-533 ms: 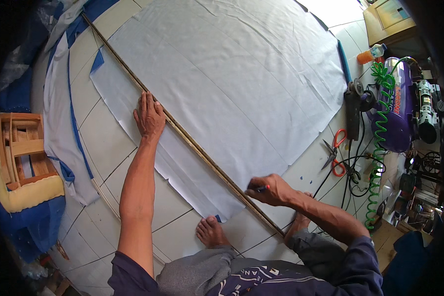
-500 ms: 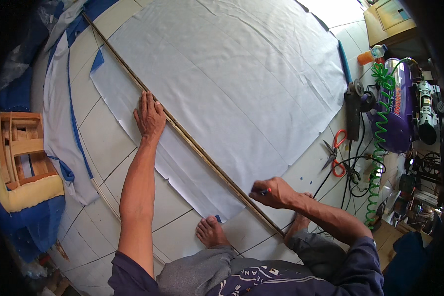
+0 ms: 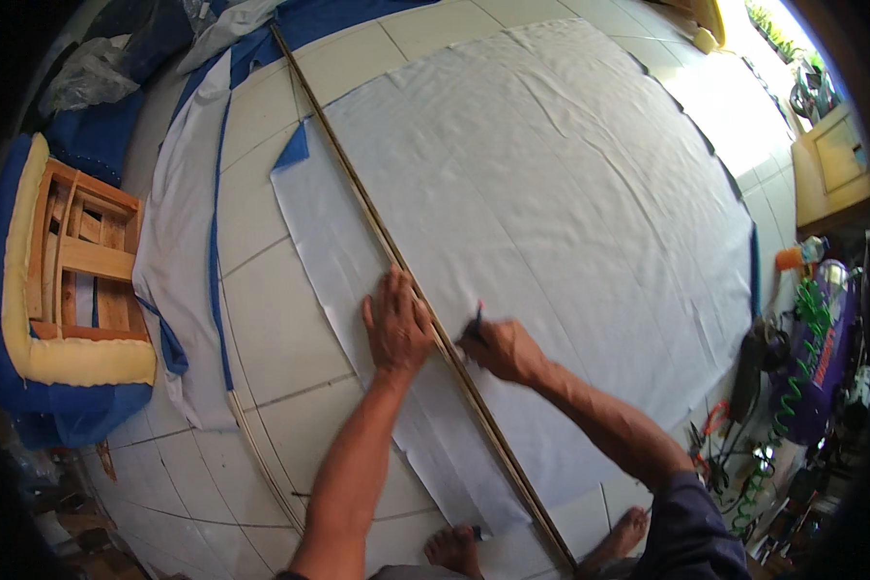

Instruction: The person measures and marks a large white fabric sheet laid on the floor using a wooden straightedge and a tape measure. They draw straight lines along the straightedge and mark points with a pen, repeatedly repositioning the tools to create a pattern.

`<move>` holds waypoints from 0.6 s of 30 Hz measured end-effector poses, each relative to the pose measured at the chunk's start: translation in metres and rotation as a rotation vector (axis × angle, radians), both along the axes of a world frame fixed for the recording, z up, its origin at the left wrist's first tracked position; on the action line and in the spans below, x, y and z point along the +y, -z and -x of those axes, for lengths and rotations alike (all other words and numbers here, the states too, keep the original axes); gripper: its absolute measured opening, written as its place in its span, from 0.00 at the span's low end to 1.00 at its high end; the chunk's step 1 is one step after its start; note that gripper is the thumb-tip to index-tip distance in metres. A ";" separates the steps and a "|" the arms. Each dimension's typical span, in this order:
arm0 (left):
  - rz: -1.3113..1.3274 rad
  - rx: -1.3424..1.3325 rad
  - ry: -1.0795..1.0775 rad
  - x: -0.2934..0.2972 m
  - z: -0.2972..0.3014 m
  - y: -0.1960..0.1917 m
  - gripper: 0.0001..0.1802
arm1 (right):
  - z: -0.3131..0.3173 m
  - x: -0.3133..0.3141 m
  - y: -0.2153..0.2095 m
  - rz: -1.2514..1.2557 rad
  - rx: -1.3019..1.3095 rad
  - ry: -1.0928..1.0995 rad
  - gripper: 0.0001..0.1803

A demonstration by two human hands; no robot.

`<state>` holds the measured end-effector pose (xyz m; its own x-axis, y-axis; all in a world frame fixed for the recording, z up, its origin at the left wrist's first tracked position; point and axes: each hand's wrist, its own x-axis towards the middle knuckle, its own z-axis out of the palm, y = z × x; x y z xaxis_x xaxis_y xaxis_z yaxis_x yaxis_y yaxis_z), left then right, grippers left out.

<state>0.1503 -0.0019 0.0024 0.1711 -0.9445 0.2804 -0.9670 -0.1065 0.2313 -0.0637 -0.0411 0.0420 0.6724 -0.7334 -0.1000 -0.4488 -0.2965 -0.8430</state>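
Note:
A large sheet of pale grey-white fabric lies spread on the tiled floor, its near left corner folded over to show a blue underside. Across it runs a long thin wooden strip, slanting from far left down to my feet. My left hand lies flat, fingers stretched, on the fabric and against the strip's left edge. On the strip's other side, close to my left hand, my right hand is closed around a dark pen with a reddish end pointing up. The pen's tip is hidden by the hand.
At left stands an upturned chair frame with yellow foam and blue cover, beside draped white-and-blue fabric. On the right are a purple air compressor, a green coiled hose, an angle grinder, red-handled scissors and an orange bottle.
My right hand has moved away from the strip's near end, up along it toward my left hand. The whole view has shifted. My left hand still presses beside the strip.

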 end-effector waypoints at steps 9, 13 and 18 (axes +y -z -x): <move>-0.190 0.057 0.013 -0.002 -0.002 -0.017 0.31 | -0.299 -0.345 0.017 0.281 -0.087 0.161 0.17; -0.175 0.095 0.039 -0.005 -0.004 -0.018 0.33 | -0.349 -0.389 0.008 0.351 -0.101 0.157 0.19; -0.185 0.113 0.037 -0.004 -0.005 -0.019 0.34 | -0.344 -0.381 0.013 0.286 -0.275 0.223 0.19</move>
<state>0.1553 -0.0058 0.0210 0.1562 -0.9843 0.0825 -0.9402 -0.1226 0.3178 0.2799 -0.4217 0.0291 0.4681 -0.8355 0.2877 -0.2993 -0.4562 -0.8380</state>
